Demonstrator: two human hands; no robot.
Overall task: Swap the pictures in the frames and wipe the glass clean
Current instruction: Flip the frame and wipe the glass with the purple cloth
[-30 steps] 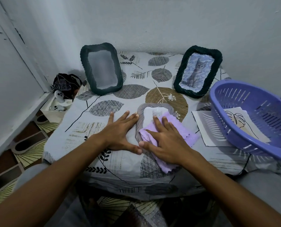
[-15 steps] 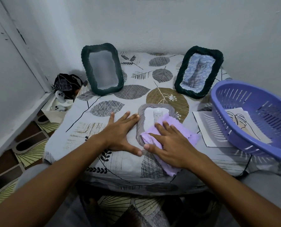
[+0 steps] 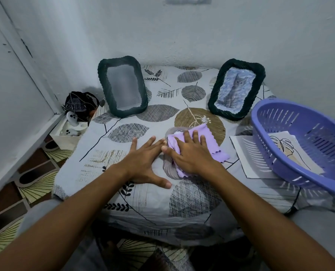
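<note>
Since a second ago the right hand (image 3: 194, 153) has carried the lilac cloth (image 3: 199, 139) farther toward the back of the table, so the white picture that showed at the top of the small grey frame (image 3: 169, 167) is now covered; the left hand (image 3: 145, 163) has stayed where it was. From the head camera, the right hand lies flat on the cloth with straight, slightly spread fingers, pressing it down on the grey frame, which lies flat near the middle of the table (image 3: 104, 182), a little toward the front edge; only the frame's left rim and rounded top corner show past the cloth. The left hand rests palm-down on the leaf-print tablecloth just beside the frame's left rim, fingers spread wide and the thumb stretched toward the front edge; whether it touches the rim cannot be told. Two dark green woven frames stand tilted at the back edge against the wall: the left one (image 3: 122, 87) with a blank grey pane, the right one (image 3: 236, 89) holding a cat picture. At the right edge a purple slotted basket (image 3: 291, 153) sits tilted with a leaf drawing (image 3: 285, 147) inside it, resting partly on a white sheet (image 3: 246, 153).
</note>
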